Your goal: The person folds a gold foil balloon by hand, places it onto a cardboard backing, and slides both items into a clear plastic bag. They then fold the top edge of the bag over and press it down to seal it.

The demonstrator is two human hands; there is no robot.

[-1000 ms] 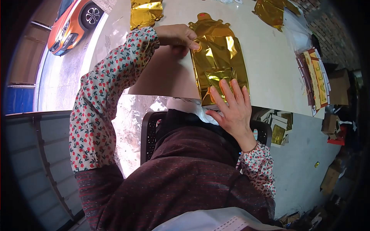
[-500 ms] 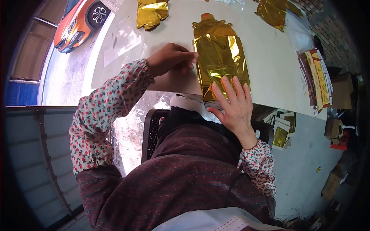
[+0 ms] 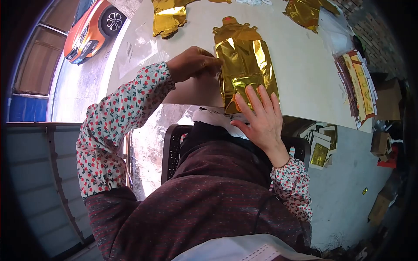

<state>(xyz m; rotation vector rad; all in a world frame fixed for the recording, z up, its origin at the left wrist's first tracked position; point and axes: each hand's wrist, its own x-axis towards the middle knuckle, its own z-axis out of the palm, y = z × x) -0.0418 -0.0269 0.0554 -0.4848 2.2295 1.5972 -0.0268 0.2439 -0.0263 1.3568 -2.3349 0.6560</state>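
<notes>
A crinkled gold foil balloon, flat and shaped like a bottle, lies at the near edge of the pale tabletop, its neck pointing toward the far edge. The left hand is curled narrow, fingertips pinching the foil's left edge partway up. The right hand lies flat with fingers spread wide, pressing the bottom end of the foil against the table's near edge.

To fold or smooth it cleanly, it seems best to keep the right palm firm as an anchor and draw the left edge over evenly — the foil creases easily, so a slow, straight pull should avoid a crooked line.

More crumpled gold foil pieces lie toward the far left corner, another toward the far right, and a stack of printed gold-and-red packets sits at the right edge.
</notes>
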